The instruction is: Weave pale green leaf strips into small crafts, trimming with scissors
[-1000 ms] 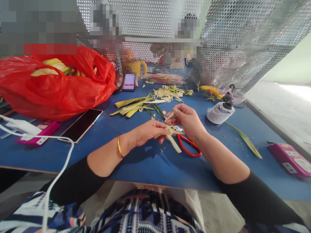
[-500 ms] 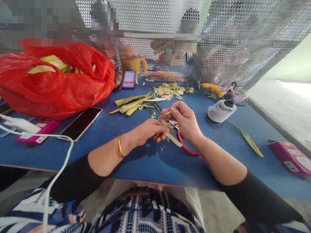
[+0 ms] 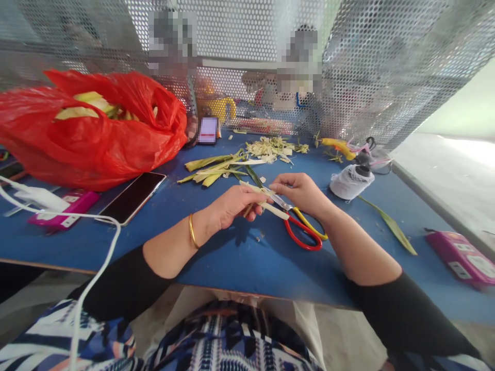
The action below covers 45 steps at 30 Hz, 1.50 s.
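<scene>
My left hand [image 3: 234,205] is closed around several pale strips that look like corn husk [image 3: 276,210]; one strip sticks out to the right. My right hand [image 3: 299,191] is close beside it, thumb and fingers pinched together at the strips' upper side. What sits between those fingertips is too small to make out. Scissors [image 3: 285,205] with one red and one yellow handle lie below my right hand, blades pointing up-left towards the strips. Beyond my hands are a bundle of longer green-yellow husks [image 3: 211,176] and a heap of pale husk scraps [image 3: 270,148].
A red plastic bag [image 3: 127,149] holding husks fills the left, near a dark phone [image 3: 133,198] and a magenta power strip [image 3: 79,201] with a white cable. To the right are a white thread spool [image 3: 351,183], a single leaf [image 3: 394,229] and another magenta power strip [image 3: 462,257]. Perforated metal panels stand behind.
My right hand has drawn slightly right and down, and the small strip seen in its fingertips no longer shows. More of the scissors is visible. My left hand still holds the strips.
</scene>
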Available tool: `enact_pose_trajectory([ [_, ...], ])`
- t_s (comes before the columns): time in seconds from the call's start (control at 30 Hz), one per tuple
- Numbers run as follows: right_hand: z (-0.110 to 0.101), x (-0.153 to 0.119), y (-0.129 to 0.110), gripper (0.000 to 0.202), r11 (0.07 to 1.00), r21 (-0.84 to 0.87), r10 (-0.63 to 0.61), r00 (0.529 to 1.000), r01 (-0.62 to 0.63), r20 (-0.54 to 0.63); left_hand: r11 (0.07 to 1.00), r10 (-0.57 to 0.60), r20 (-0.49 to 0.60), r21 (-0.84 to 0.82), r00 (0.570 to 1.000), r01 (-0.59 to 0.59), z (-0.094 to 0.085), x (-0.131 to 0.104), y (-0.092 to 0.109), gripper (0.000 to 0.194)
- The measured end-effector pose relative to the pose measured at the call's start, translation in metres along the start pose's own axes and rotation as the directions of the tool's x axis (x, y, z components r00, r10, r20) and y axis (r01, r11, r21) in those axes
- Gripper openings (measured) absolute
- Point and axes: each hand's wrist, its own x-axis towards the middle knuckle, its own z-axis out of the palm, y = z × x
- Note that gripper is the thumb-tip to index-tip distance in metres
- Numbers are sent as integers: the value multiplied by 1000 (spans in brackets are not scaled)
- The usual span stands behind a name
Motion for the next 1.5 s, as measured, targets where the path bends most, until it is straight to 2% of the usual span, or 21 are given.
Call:
enact_pose_trajectory([
  [0.07, 4, -3, -4, 20, 990, -139, -54, 981, 28, -187, 1000, -7, -31, -14, 1000, 6, 0, 1, -1, 17],
  [0.1, 7, -6, -8, 16, 965, -247, -159, 945, 88, -285, 1000, -6, -50, -31, 999, 4, 0, 1, -1, 16],
  [0.13, 10, -9, -13, 13, 914, -366, -308, 887, 175, -345, 999, -2, -72, -53, 997, -2, 0, 1, -2, 16],
  [0.17, 13, -13, -18, 14, 835, -472, -463, 824, 282, -327, 996, 9, -96, -82, 995, -17, 0, 1, -3, 16],
  [0.2, 17, -17, -23, 16, 735, -551, -596, 763, 396, -248, 993, 27, -117, -114, 993, -40, 0, 1, -4, 18],
  [0.27, 24, -24, -31, 19, 539, -614, -744, 667, 576, -27, 979, 80, -148, -175, 986, -105, 0, 2, -6, 22],
  [0.33, 31, -27, -35, 21, 392, -675, -784, 611, 626, 112, 963, 109, -151, -228, 982, -142, 2, 2, -7, 18],
  [0.43, 37, -27, -34, 23, 282, -746, -790, 588, 603, 177, 950, 83, -177, -283, 981, -131, 5, 2, -8, 14],
  [0.57, 38, -25, -30, 28, 275, -768, -788, 593, 578, 165, 949, 59, -160, -298, 985, -105, 5, 2, -7, 22],
  [0.63, 38, -25, -29, 30, 328, -754, -788, 605, 570, 115, 946, 67, -115, -307, 991, -100, 4, 1, -6, 26],
  [0.73, 38, -24, -27, 26, 449, -737, -752, 659, 505, -7, 949, 76, -37, -305, 996, -83, 0, 1, -4, 30],
  [0.83, 39, -24, -27, 23, 501, -720, -735, 675, 479, -63, 961, 93, -52, -256, 994, -103, -3, 1, -2, 32],
  [0.93, 39, -25, -29, 27, 445, -690, -801, 598, 571, -21, 964, 101, -112, -236, 989, -126, -3, 1, -1, 33],
  [1.03, 37, -27, -32, 27, 364, -638, -862, 505, 679, 45, 966, 102, -107, -226, 989, -124, -2, 1, -1, 33],
  [1.1, 36, -27, -33, 26, 352, -608, -871, 487, 711, 66, 964, 106, -95, -236, 990, -126, -2, 1, -2, 31],
  [1.23, 30, -26, -31, 19, 401, -558, -852, 519, 726, 64, 950, 109, -115, -282, 987, -138, -4, 3, -2, 20],
  [1.27, 27, -25, -30, 16, 440, -553, -838, 545, 707, 30, 946, 110, -118, -293, 987, -140, -4, 3, -2, 17],
  [1.33, 21, -22, -26, 19, 596, -549, -751, 649, 586, -122, 941, 102, -110, -311, 989, -132, -5, 4, 0, 10],
  [1.4, 16, -18, -22, 23, 801, -467, -536, 795, 374, -284, 942, 80, -100, -318, 992, -108, -5, 3, 2, 7],
  [1.43, 14, -16, -20, 23, 885, -381, -394, 865, 267, -310, 944, 67, -100, -317, 993, -96, -5, 3, 3, 8],
  [1.5, 13, -13, -19, 26, 979, -170, -151, 962, 114, -226, 947, 47, -115, -310, 992, -81, -5, 3, 5, 15],
])
